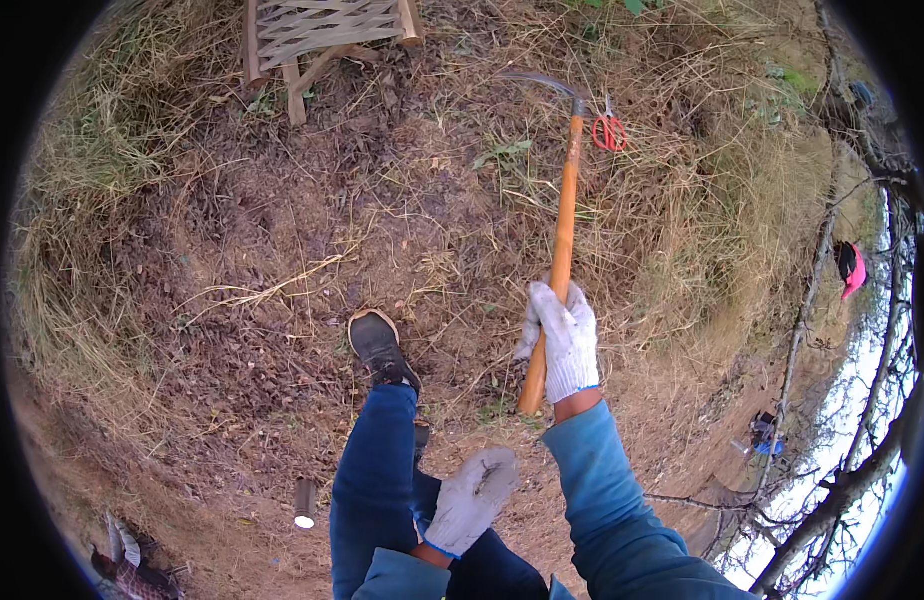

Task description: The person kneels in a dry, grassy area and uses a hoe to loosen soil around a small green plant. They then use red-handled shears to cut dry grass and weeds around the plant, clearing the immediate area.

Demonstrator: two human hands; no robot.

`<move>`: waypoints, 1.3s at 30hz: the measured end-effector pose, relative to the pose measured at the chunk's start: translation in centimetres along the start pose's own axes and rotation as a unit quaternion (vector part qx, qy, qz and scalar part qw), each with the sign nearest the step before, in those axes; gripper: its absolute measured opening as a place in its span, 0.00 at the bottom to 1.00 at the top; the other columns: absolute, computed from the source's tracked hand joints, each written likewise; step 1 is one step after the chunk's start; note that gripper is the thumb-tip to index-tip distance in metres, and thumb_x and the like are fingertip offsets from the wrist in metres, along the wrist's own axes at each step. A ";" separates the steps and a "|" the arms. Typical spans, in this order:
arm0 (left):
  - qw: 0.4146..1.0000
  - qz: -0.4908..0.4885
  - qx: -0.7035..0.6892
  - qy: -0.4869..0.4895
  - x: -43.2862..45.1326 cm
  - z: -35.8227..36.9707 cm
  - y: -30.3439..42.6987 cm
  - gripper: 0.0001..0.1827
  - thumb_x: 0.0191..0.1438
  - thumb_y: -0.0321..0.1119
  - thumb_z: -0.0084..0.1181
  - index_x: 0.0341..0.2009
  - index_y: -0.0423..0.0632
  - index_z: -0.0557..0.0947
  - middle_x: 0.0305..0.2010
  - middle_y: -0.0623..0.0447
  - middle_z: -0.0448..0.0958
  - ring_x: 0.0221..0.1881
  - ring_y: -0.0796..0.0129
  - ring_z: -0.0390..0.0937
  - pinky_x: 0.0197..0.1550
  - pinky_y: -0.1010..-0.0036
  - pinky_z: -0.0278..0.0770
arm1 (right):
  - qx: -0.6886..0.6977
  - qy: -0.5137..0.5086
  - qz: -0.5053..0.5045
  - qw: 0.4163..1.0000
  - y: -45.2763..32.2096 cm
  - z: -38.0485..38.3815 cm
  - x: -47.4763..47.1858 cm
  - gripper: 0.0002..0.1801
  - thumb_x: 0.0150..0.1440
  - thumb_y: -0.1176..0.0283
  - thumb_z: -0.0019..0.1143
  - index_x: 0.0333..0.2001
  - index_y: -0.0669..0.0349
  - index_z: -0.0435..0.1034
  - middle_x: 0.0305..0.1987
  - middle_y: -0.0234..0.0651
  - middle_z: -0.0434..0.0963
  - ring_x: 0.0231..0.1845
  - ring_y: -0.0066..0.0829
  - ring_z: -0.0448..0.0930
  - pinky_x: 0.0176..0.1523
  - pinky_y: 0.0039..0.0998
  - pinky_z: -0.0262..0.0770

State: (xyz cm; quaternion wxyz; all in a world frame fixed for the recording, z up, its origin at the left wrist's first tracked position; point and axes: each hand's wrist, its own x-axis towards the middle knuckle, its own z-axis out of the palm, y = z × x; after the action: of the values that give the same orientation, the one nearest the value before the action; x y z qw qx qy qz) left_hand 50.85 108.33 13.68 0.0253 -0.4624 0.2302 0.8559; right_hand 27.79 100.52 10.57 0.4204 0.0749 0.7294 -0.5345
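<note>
In a white knit glove, my right hand (563,337) grips the lower part of the wooden handle of a sickle (565,217). Its curved metal blade points left at the far end, over dry grass. Red-handled scissors (609,133) lie on the grass just right of the sickle's head. My left hand (473,499), also gloved, is held low in front of my legs; its fingers look curled, and nothing shows in them. Part of its palm side is hidden.
A wooden frame with woven strips (331,30) stands at the top left. A small cylinder (304,502) is on the soil left of my leg. Bare branches (803,315) run down the right side, with a pink and black item (850,270) beyond. Dry grass surrounds the bare soil.
</note>
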 end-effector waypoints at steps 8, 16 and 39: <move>0.995 -0.021 0.068 0.073 4.2 -1.4 4.4 0.13 0.64 0.24 0.57 0.53 0.41 0.79 0.50 0.52 0.81 0.50 0.73 0.77 0.54 0.77 0.77 | 0.087 -0.022 0.135 0.987 -3.4 4.5 3.3 0.17 0.64 0.64 0.62 0.52 0.56 0.67 0.28 0.26 0.68 0.19 0.17 0.67 0.20 0.25 0.69; 0.994 -0.075 0.077 0.035 5.3 -0.8 12.4 0.17 0.61 0.33 0.63 0.53 0.43 0.79 0.47 0.48 0.83 0.49 0.69 0.82 0.54 0.72 0.79 | 0.071 -0.031 0.229 0.970 -9.0 4.9 4.4 0.16 0.64 0.63 0.62 0.50 0.53 0.66 0.27 0.25 0.66 0.19 0.18 0.67 0.21 0.26 0.68; 0.565 -0.046 0.499 0.656 32.9 -16.9 53.0 0.52 0.55 0.32 0.64 0.75 0.45 0.44 0.60 0.41 0.66 0.53 0.47 0.77 0.52 0.56 0.81 | 0.062 -0.029 0.321 0.945 -24.8 4.5 9.5 0.19 0.64 0.70 0.57 0.55 0.57 0.61 0.27 0.29 0.67 0.18 0.21 0.69 0.18 0.25 0.72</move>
State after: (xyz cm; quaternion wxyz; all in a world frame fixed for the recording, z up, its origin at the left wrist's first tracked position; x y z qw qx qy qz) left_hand 31.65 48.37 -1.01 0.1337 -0.8205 0.5521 0.0645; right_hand 10.29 83.15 21.47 0.5853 0.3152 0.6195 -0.4174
